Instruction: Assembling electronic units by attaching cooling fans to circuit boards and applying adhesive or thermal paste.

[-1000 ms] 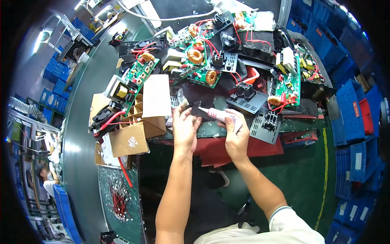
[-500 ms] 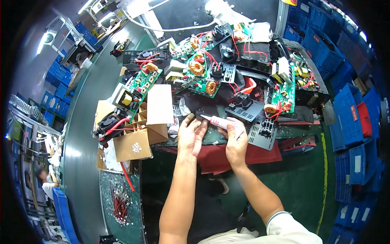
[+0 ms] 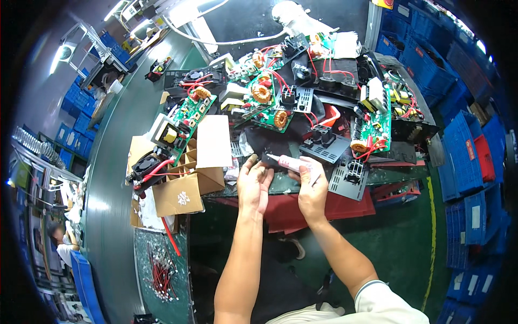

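In my right hand [image 3: 313,189] is a white squeeze tube [image 3: 291,163] with red print, my fingers wrapped around its body. Its narrow white nozzle points left, at a small black piece [image 3: 268,160]. That piece sits at the fingertips of my left hand [image 3: 253,186], palm turned up and fingers curled; its exact kind is hard to make out against the dark surface. Just right of the tube lie grey slotted metal plates [image 3: 349,181] carrying black sockets. A crumpled clear plastic bag [image 3: 245,144] is beyond my left fingers.
Green circuit boards [image 3: 261,94] with copper coils and red wires crowd the bench's far side. An open cardboard box [image 3: 178,197] with dividers stands left, beside a green conveyor [image 3: 110,216]. Red sheets [image 3: 345,208] lie under the bench edge. Blue crates [image 3: 461,156] are stacked right.
My left hand has risen slightly at the fingertips, bringing the black piece against the nozzle. The tube in my right hand has shifted slightly left.
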Demonstrator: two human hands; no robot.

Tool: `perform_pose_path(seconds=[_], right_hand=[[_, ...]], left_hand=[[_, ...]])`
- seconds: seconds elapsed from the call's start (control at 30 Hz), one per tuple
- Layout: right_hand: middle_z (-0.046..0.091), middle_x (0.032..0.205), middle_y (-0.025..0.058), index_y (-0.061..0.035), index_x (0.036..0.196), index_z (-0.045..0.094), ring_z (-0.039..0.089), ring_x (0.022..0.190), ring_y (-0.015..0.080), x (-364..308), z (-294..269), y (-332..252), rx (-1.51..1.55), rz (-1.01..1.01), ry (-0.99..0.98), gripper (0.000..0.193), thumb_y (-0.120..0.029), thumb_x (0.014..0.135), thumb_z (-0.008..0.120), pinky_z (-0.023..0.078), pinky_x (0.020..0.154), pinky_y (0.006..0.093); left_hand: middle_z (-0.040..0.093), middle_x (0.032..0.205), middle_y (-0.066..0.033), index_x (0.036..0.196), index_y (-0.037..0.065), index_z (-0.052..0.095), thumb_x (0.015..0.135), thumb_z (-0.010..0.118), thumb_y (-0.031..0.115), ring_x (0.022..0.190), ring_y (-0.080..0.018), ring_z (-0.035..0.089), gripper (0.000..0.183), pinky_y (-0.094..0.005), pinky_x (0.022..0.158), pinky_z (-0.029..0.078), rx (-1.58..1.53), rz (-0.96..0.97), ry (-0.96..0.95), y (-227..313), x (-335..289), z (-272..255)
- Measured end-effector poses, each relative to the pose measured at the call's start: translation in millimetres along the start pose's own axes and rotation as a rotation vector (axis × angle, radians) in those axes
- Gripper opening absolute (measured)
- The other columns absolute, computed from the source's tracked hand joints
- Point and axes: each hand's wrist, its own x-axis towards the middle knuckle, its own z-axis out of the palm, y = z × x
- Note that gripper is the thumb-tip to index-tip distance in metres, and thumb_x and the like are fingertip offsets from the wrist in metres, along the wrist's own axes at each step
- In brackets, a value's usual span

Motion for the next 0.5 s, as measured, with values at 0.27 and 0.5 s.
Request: perform_pose_path(seconds=[0.27,0.5], right_hand=[[0.062,0.107,0.0121,0.0035,0.117,0.054,0.065,0.096,0.0188,-7,1,-4,0.032,0.045,-0.063,0.028,-0.02,0.101,0.051,0.057,0.083,0.0308],[0.062,0.106,0.0127,0.0047,0.116,0.054,0.065,0.093,0.0191,-3,-11,-4,0.026,0.045,-0.039,0.025,-0.015,0.101,0.051,0.057,0.081,0.0305]], left_hand=[[0.059,0.11,-0.0081,0.126,0.001,0.046,0.093,0.058,-0.001,0.096,-0.016,0.062,0.035,-0.0297,0.087,0.056,0.01,0.044,-0.003,0,6,-5],[0.063,0.101,-0.0054,0.116,0.004,0.053,0.092,0.063,0.003,0.091,-0.0161,0.064,0.025,-0.0284,0.083,0.056,-0.066,-0.063,0.02,-7,10,5]])
